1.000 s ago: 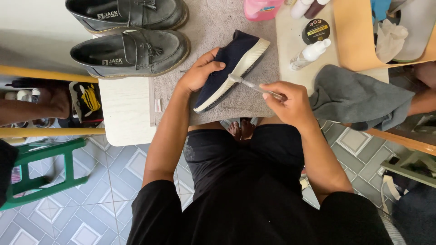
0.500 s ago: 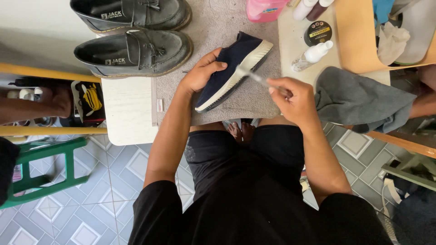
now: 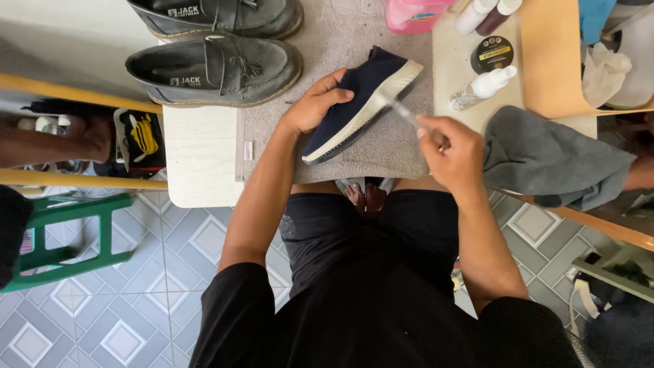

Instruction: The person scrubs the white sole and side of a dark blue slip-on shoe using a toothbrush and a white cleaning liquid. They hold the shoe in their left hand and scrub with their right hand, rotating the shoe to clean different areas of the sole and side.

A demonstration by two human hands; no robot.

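Blue and white floor tiles (image 3: pixel 136 300) show under a small white table (image 3: pixel 201 157) in the head view. On the table lies a grey mat (image 3: pixel 340 41). A person in black clothes sits at it.

At the far edge of the table stands a pink container (image 3: pixel 412 13); what is in it cannot be seen. Next to it are two small bottles (image 3: pixel 487 12), one white and one dark, cut off by the picture edge. Below them sits a round black tin with a yellow label (image 3: pixel 492 53), its lid on. A small clear spray bottle (image 3: pixel 482 87) lies on its side just beside the tin. A grey cloth (image 3: pixel 552 160) lies at the right end of the table.

Two grey leather loafers (image 3: pixel 214 65) rest on the far left of the mat.

A navy blue sneaker with a white sole (image 3: pixel 361 102) is in the middle of the mat, tipped on its side with the sole facing right. The left hand (image 3: pixel 315 103) is wrapped around the sneaker and holds it in place. The right hand (image 3: pixel 453 150) is just right of the sneaker, fingers closed tight on a thin brush (image 3: pixel 394 108). The brush tip touches the white sole near the toe end.

A green plastic stool (image 3: pixel 68 238) stands on the floor to the left.
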